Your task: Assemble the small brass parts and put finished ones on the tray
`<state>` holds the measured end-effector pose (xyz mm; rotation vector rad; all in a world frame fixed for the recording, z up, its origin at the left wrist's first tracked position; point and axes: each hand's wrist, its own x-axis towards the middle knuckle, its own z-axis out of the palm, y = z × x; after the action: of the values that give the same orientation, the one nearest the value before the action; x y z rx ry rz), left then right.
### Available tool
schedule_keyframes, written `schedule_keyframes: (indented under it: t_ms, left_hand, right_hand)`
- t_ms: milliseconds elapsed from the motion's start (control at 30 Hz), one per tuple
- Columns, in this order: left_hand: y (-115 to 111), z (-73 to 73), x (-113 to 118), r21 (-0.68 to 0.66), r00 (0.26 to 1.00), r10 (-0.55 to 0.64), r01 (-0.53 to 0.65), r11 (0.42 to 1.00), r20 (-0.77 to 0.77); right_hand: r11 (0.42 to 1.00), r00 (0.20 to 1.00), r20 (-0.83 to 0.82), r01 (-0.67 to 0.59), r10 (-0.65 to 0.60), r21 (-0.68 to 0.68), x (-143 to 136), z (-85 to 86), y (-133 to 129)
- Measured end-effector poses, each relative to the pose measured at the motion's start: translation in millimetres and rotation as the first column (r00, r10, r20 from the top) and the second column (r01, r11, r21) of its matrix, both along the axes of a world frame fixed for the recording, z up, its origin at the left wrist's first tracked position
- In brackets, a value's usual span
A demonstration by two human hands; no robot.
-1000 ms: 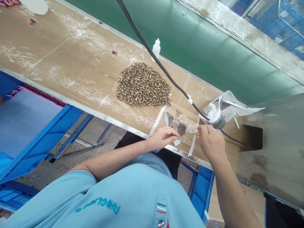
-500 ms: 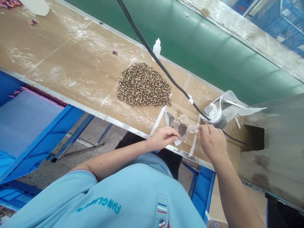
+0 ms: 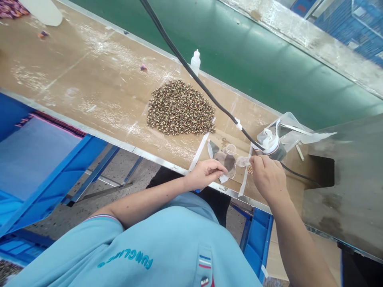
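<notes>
My left hand [image 3: 207, 174] is at the table's near edge, thumb and fingertips pinched together. Whatever lies between them is too small to make out. To its right, my right hand [image 3: 271, 177] is closed in a pinch; its fingertips hide what they hold. Between the hands lies a clear film over a dark patch [image 3: 229, 162]. A small clear round cup [image 3: 230, 149] stands on it, and a clear round piece [image 3: 241, 161] lies beside my right fingertips. Tiny orange-brown pieces [image 3: 250, 170] lie just under the right hand. A heap of small dark and cream parts [image 3: 181, 107] sits farther left.
A white dropper bottle [image 3: 195, 63] stands at the table's far edge. A black cable [image 3: 206, 88] hangs diagonally across the view. Behind my right hand is a container with white tissue [image 3: 268, 140]. A grey metal housing [image 3: 353, 175] rises at right; a blue bin [image 3: 56, 183] stands left.
The view has shifted slightly. Both hands keep nearly the same place and pinched shape, and the things on the table lie as before.
</notes>
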<state>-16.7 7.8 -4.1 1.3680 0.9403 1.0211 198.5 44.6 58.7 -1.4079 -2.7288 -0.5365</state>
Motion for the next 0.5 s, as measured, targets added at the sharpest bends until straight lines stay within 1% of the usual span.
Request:
schedule_keyframes:
  t_ms: [100, 200, 267, 400, 500]
  left_hand:
    - [-0.3, 0.6, 0.3, -0.001, 1.0, -0.004, 0.004, 1.0, 0.021]
    - [-0.6, 0.7, 0.6, -0.017, 1.0, -0.002, 0.003, 1.0, 0.03]
    - [-0.9, 0.5, 1.1, -0.063, 0.998, 0.001, 0.002, 0.998, 0.055]
    - [-1.5, -0.3, 2.5, -0.215, 0.986, 0.013, 0.024, 0.976, 0.169]
    - [-1.6, -0.5, 3.3, -0.263, 0.978, 0.023, 0.033, 0.964, 0.206]
  right_hand:
    - [0.999, 0.999, 0.045, -0.029, 0.028, 0.031, 0.2, -0.6, -0.2]
    - [0.997, 0.998, 0.05, -0.052, 0.049, 0.065, -0.2, -1.1, 0.1]
    - [0.997, 0.998, 0.051, -0.045, 0.041, 0.064, -0.5, -0.9, 0.4]
    - [0.998, 0.999, 0.039, -0.03, 0.028, 0.058, -0.2, 0.1, -0.2]
    - [0.997, 0.999, 0.02, -0.042, 0.041, 0.068, 0.5, 0.2, -1.3]
